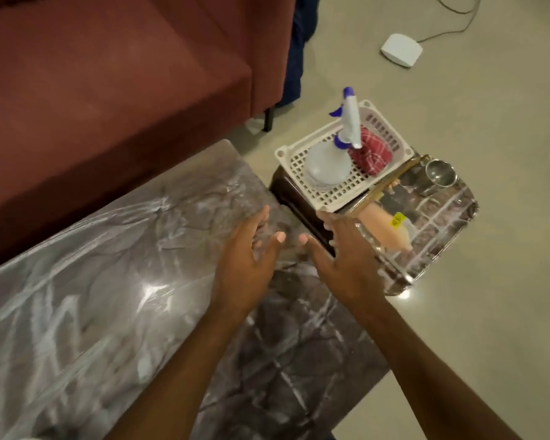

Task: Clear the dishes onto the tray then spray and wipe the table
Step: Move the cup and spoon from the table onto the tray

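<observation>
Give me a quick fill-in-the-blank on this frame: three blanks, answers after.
1. The spray bottle stands in a white ___ next to the red checked cloth.
2. At the far corner of the shiny tray sits a steel ___.
3. The left hand and right hand, above the marble table, are both ___ and hold nothing.

Missing words: basket; bowl; open.

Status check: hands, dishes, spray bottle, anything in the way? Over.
Left hand, right hand open, empty. Bowl on tray. Spray bottle and cloth in basket. Nothing blocks the bottle.
</observation>
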